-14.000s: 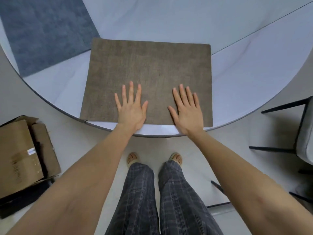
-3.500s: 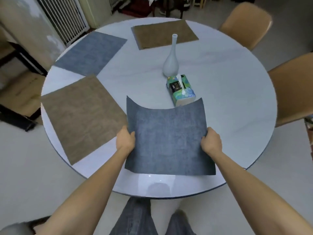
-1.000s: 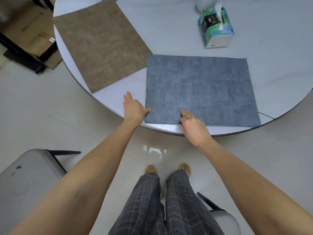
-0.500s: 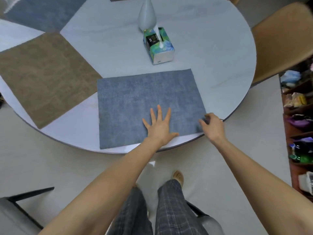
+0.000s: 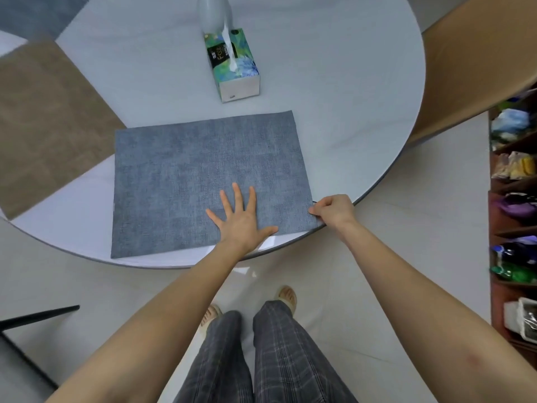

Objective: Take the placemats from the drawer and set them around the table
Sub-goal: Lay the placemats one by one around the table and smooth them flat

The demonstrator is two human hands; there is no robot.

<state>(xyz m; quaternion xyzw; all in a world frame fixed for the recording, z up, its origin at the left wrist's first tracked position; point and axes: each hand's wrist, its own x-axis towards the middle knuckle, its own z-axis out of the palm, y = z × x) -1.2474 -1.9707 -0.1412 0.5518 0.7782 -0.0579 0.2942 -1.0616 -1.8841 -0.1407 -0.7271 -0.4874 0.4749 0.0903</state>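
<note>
A blue placemat (image 5: pixel 203 175) lies flat at the near edge of the round table (image 5: pixel 334 82). The left hand (image 5: pixel 241 218) rests open on it, palm down, fingers spread. The right hand (image 5: pixel 334 210) pinches the mat's near right corner, right at the table's edge. A brown placemat (image 5: pixel 43 126) lies by the left edge. A tissue box (image 5: pixel 234 68) stands toward the table's middle, a vase (image 5: pixel 213 13) just behind it.

Tissue box (image 5: pixel 234 65) beside pale, blurred, perhaps ceramic vase (image 5: pixel 214 13)
</note>
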